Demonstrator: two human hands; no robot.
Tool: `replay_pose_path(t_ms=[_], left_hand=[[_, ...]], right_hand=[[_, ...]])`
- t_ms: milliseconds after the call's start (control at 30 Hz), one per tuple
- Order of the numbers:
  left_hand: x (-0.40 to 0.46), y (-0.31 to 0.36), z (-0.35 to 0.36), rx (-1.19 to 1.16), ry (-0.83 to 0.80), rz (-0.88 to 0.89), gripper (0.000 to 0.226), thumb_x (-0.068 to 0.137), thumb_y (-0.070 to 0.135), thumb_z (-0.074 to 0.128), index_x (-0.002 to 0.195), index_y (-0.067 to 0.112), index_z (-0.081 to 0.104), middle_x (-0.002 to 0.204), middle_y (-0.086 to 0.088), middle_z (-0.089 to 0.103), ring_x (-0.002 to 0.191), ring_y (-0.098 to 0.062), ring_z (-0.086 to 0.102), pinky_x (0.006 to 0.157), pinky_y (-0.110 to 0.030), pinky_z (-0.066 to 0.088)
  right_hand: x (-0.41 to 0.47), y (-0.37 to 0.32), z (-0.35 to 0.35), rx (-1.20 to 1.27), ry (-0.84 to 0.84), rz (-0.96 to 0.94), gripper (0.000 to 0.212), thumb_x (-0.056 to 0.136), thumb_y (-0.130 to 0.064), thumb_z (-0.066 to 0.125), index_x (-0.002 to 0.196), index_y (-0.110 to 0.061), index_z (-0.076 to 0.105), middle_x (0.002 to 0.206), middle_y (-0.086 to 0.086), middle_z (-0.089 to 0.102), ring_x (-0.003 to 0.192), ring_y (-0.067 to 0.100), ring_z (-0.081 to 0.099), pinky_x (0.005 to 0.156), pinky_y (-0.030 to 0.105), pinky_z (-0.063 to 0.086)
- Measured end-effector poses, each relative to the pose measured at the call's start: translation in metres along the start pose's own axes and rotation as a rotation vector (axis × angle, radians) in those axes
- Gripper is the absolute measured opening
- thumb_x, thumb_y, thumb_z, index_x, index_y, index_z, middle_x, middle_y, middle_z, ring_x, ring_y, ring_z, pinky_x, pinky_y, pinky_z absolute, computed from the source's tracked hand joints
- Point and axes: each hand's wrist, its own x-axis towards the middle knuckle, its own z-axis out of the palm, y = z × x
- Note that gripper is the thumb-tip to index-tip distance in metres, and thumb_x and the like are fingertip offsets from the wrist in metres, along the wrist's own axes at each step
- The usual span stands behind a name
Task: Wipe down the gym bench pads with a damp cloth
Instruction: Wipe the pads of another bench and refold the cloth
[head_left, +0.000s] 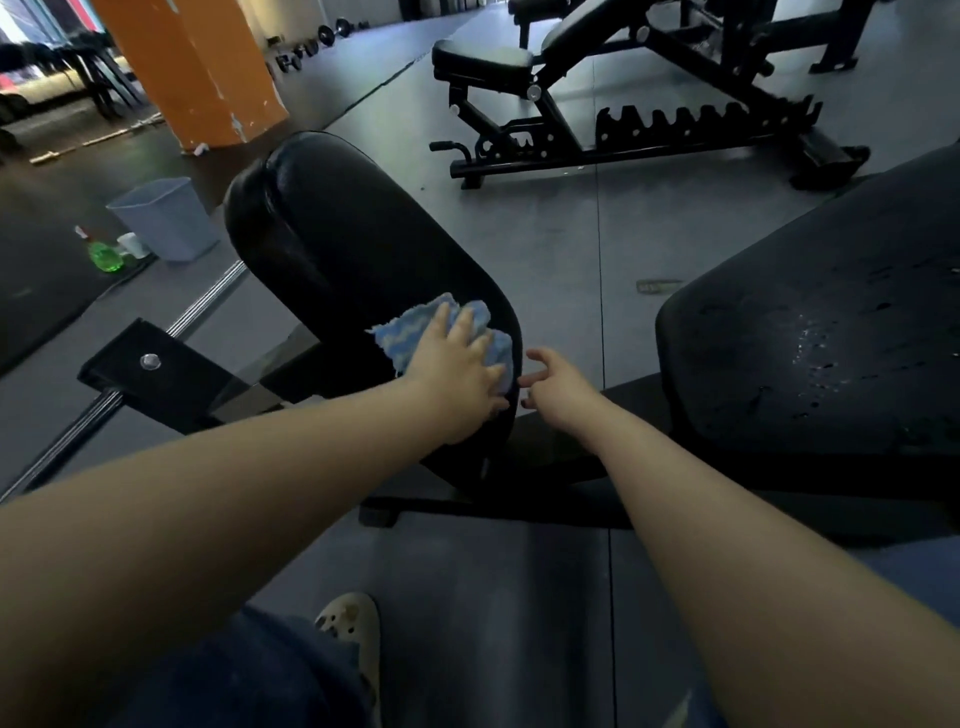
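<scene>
Here the grey floor (545, 249) carries everything, and the largest thing on it is an adjustable bench (623, 104) with a black frame, standing toward the far right corner. Closer, at the right edge, a wide black seat pad (810, 332) shows scattered wet droplets on its surface. Left of it, near the middle, stands a rounded black roller pad (332, 249), tilted and glossy. An orange pillar (197, 67) rises at the far left, and a grey bin (166, 218) sits on the floor near the left edge, with a white cup (132, 244) and a green spray bottle (104, 254) just beside it.

The blue-and-white cloth (415, 327) lies on the near end of the roller pad. The left hand (457, 364) presses flat on the cloth with straight, spread fingers. The right hand (556, 384) hovers just beside the roller pad's near right edge, fingers loosely spread and holding nothing; whether its fingertips touch the pad cannot be told. A pale perforated shoe (353, 623) shows at the near edge.
</scene>
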Motion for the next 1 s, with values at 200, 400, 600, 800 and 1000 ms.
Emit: replay_pose_path(t_ms=[200,400,600,800,1000], left_hand=[[0.030,0.030,0.013,0.073,-0.107,0.156,0.066,0.094,0.060,0.024,0.151,0.029,0.009,0.158,-0.010,-0.001,0.143,-0.038,-0.009,0.113,-0.059,-0.002],[0.090,0.009,0.009,0.052,-0.080,0.001,0.071,0.092,0.065,0.020,0.151,0.028,0.007,0.159,-0.005,0.000,0.144,-0.034,-0.008,0.112,-0.056,-0.003],[0.132,-0.001,-0.002,0.076,-0.124,-0.146,0.079,0.086,0.074,0.022,0.149,0.028,0.015,0.158,-0.008,0.008,0.143,-0.040,-0.002,0.103,-0.070,0.000],[0.129,0.008,0.000,0.088,-0.160,-0.010,0.061,0.092,0.060,0.025,0.144,0.030,0.028,0.153,-0.009,0.018,0.140,-0.044,0.002,0.102,-0.074,0.003],[0.076,0.030,0.014,0.093,-0.172,0.246,0.057,0.094,0.054,0.031,0.144,0.026,0.032,0.154,-0.004,0.021,0.143,-0.033,0.003,0.109,-0.062,0.003]], right_hand=[[0.011,0.010,-0.013,-0.182,0.067,0.009,0.061,0.094,-0.004,0.040,0.149,-0.024,0.019,0.135,0.014,0.048,0.115,0.029,0.051,0.096,0.040,0.045],[0.025,0.014,-0.016,-0.381,0.108,-0.080,0.057,0.093,-0.008,0.044,0.145,-0.020,0.026,0.143,0.012,0.039,0.125,0.032,0.042,0.101,0.044,0.039],[0.040,0.022,-0.021,-0.938,0.080,-0.165,0.046,0.091,-0.012,0.044,0.136,-0.016,0.038,0.138,0.013,0.041,0.129,0.034,0.033,0.112,0.052,0.021],[0.029,0.020,-0.044,-1.220,0.077,-0.209,0.040,0.093,-0.018,0.045,0.133,-0.015,0.042,0.146,0.016,0.029,0.138,0.037,0.017,0.113,0.060,0.003],[-0.011,0.003,-0.052,-1.441,0.114,-0.368,0.043,0.093,-0.028,0.044,0.135,-0.018,0.041,0.147,0.014,0.029,0.140,0.035,0.016,0.112,0.060,0.000]])
